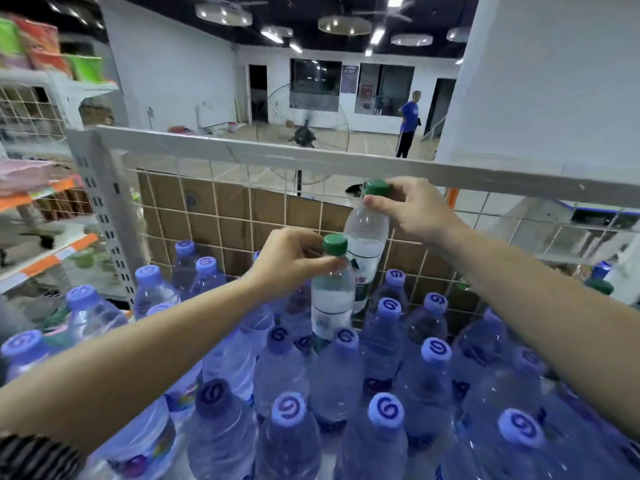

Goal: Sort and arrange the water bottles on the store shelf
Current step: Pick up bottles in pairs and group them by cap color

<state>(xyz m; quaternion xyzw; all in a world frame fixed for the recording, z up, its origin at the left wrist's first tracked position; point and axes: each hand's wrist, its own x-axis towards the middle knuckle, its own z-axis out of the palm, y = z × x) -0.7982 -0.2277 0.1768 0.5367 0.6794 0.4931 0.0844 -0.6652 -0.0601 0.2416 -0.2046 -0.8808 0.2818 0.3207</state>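
- Many blue-capped bottles [381, 358] fill the shelf in front of the wire back panel [214, 220]. They stand close together in rows and seem to be one sort already grouped.
- Two clear bottles with green caps are a different sort, so I judge they are being taken out of the blue group.
- The higher green-capped bottle [365, 237] hangs just in front of the panel, near its top edge. It is a little tilted and raised above the blue caps.
- The lower green-capped bottle [332, 299] is further down in front of the panel, just beside the first. Its base is hidden between blue caps, so I cannot tell if it stands or is lifted.
- The right hand [412, 209] pinches the higher bottle at the neck, thumb and fingers closed under the cap.
- The left hand [287, 261] pinches the lower bottle in the same way. Probably only the necks are reachable in such a crowd.
- One dark green cap [599, 285] shows near the panel's right end. Perhaps the green sort belongs there.
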